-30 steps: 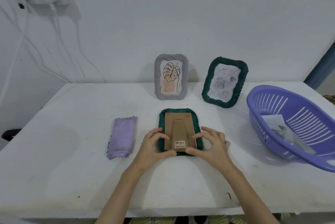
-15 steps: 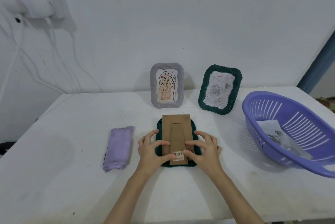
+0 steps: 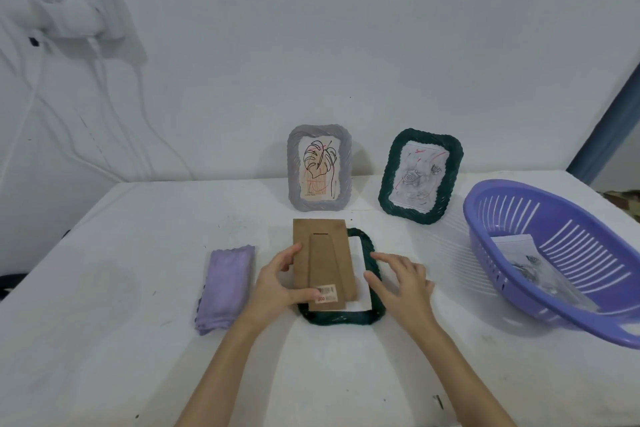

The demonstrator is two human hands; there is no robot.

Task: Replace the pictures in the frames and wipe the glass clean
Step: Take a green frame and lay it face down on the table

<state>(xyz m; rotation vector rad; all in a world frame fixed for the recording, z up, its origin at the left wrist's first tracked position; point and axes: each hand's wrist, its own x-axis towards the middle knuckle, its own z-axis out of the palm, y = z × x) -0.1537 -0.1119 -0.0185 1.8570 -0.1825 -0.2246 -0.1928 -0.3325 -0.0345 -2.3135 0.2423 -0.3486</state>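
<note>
On a white table, a purple slotted plastic basket of spare prints sits at the right edge. Near the front edge a dark green woven picture frame lies face down, long axis toward the wall. The left hand pinches its brown cardboard backing board, apparently lifting it to free the white picture; the right hand hovers, fingers spread.
</note>
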